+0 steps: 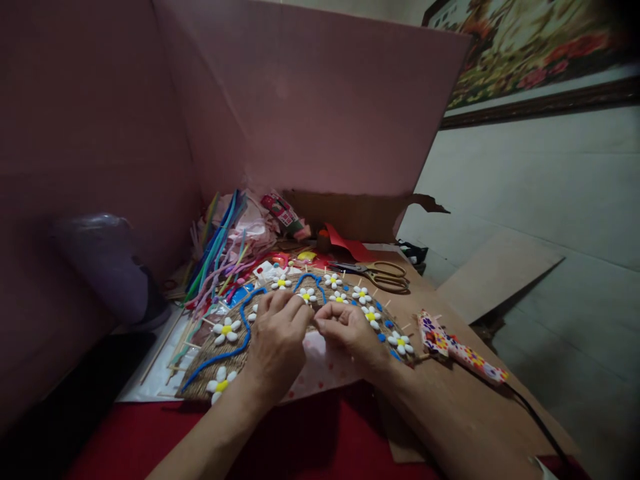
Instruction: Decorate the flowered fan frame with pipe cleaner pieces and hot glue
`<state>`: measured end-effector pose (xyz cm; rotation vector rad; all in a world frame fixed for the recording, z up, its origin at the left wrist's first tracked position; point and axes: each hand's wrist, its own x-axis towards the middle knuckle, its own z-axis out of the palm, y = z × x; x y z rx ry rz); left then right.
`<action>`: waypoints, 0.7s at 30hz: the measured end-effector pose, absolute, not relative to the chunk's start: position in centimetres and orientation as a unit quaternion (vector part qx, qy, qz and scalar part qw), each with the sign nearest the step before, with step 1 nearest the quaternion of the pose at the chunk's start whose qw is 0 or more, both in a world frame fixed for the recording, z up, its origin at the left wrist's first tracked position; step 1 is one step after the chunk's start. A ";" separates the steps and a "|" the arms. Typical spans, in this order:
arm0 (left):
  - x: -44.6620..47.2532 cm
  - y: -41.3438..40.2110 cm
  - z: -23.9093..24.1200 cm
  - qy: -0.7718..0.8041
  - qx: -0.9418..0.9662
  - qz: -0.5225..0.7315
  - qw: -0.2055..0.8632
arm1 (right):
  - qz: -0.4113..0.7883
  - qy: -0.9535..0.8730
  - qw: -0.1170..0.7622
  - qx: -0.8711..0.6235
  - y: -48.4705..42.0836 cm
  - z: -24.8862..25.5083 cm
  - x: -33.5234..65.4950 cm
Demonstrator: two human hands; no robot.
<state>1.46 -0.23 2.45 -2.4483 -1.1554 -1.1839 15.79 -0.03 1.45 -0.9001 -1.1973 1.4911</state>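
An arched piece wound with brown twine (207,387) lies before me, with white-petalled, yellow-centred flowers (227,329), a wavy blue fuzzy strip (246,320) and small blue dots (382,338) on it. Thin sticks poke out along its outer edge. Over its middle, my left hand (280,340) is closed with curled fingers. Close beside it, my right hand (350,330) pinches thumb and fingers together, the fingertips nearly meeting those of the left. Whatever sits between the fingers is too small or hidden to make out. Part of the arch is covered by both hands.
Gold-handled scissors (387,276) lie behind the arch. A flower-patterned glue gun (465,353) with a black cord rests on the brown board (450,407) at right. Coloured pipe cleaners (215,243) are heaped at left. Pink panels (310,100) stand around the back and left.
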 end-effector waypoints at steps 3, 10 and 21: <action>1.6 -0.3 2.4 -0.371 -0.750 -0.531 -0.135 | 0.684 -0.456 0.488 -0.294 -0.3 1.8 16.0; 1.4 -0.3 2.5 -0.414 -0.707 -0.522 -0.238 | 0.660 -0.493 0.477 -0.306 -0.4 1.8 15.9; 1.1 -0.4 2.7 -0.386 -0.816 -0.429 0.035 | 0.583 -0.535 0.497 -0.355 -0.1 1.5 15.9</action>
